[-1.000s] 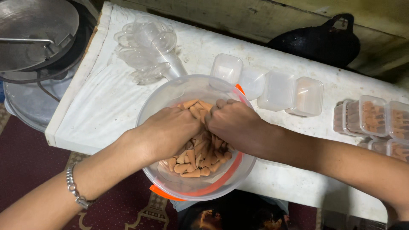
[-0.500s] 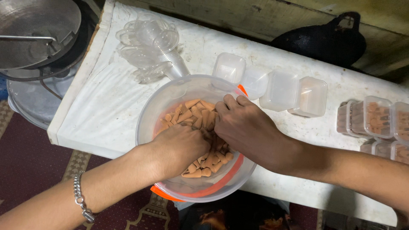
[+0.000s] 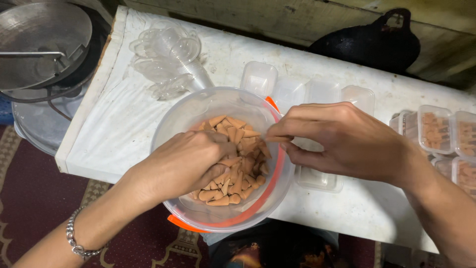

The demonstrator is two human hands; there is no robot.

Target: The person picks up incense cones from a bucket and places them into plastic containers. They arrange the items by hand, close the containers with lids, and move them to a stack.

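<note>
A clear plastic bowl [image 3: 198, 111] with an orange rim holds many small orange-brown cones [image 3: 238, 134]. My left hand [image 3: 186, 161] is down inside the bowl, its fingers curled into the pile of cones. My right hand [image 3: 342, 139] hovers over the bowl's right edge and pinches a cone between fingertips and thumb. Under that hand lies a small clear box [image 3: 320, 179] on the white table [image 3: 124, 124].
Several empty clear boxes [image 3: 258, 77] line the table behind the bowl. Boxes filled with cones [image 3: 436, 131] stand at the right edge. A stack of clear cups [image 3: 168, 54] lies at the back left. A metal pan [image 3: 42, 42] sits left, a black wok [image 3: 372, 42] behind.
My right hand has come out of the bowl and moved right with a cone, over a small box. My left hand stays digging in the cones.
</note>
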